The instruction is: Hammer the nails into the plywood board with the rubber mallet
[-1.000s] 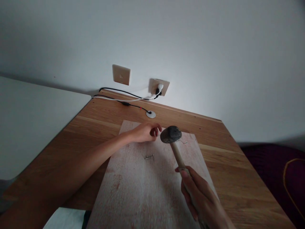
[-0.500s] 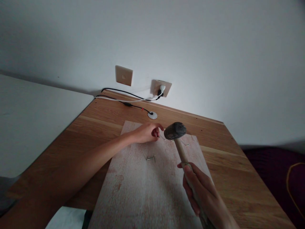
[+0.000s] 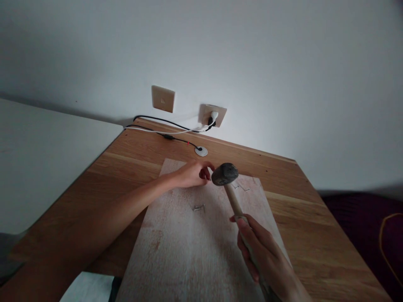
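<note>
My right hand [image 3: 260, 247] is wrapped round the wooden handle of a mallet [image 3: 225, 174] with a dark, barrel-shaped head. That head hangs just right of my left hand [image 3: 197, 174], whose fingers are pinched on a nail at the far end of a whitewashed board [image 3: 189, 251]. The nail is mostly hidden by the fingers and the mallet head. Beyond the mallet, thin nails [image 3: 243, 188] stand at a slant along the board's far part. A small pile of loose nails [image 3: 199, 208] lies near the middle of the board.
The board rests on a wooden desk [image 3: 315, 235] against a white wall. Black and white cables [image 3: 163, 132] run along the back to a wall socket [image 3: 217, 115] and a round cable grommet [image 3: 201, 151]. A white panel [image 3: 56, 159] stands at the left.
The mallet has moved left and slightly down at the handle, its head now closer to my left fingers. My left hand has hardly moved.
</note>
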Demonstrator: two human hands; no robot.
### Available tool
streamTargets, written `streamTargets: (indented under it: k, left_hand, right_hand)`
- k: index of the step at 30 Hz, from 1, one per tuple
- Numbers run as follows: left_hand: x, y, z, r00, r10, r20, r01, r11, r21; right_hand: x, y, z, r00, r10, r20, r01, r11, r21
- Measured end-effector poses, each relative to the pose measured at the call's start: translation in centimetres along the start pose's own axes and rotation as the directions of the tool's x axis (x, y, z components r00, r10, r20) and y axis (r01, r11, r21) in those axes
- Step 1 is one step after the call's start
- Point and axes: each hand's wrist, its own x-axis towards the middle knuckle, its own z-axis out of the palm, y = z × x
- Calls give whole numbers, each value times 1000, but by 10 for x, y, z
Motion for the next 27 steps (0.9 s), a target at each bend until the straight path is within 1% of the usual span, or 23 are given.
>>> streamTargets:
  k: [3, 9, 14, 17, 24, 27]
  left_hand:
    - [0, -1, 0, 1000, -10, -2, 10, 1000, -16]
    - [0, -1, -2, 1000, 13, 12, -13, 1000, 1]
    - [0, -2, -2, 1000, -1, 15, 1, 1000, 3]
    - [1, -3, -1, 1000, 5, 11, -5, 1000, 4]
    - [1, 1, 0, 1000, 22, 13, -23, 998, 56]
    - [1, 1, 2, 1000, 19, 10, -19, 998, 52]
  right_hand:
    - [-1, -2, -1, 1000, -8, 3, 8, 1000, 3]
    - [3, 1, 1, 1000, -24, 14, 25, 997, -78]
    - [-1, 1, 0, 999, -22, -35, 21, 999, -31]
    - [-1, 0, 0, 999, -21, -48, 20, 999, -32]
    - [6, 9, -2, 999, -33, 12, 34, 993, -112]
    - [7, 12, -4, 999, -48, -4, 48, 994, -100]
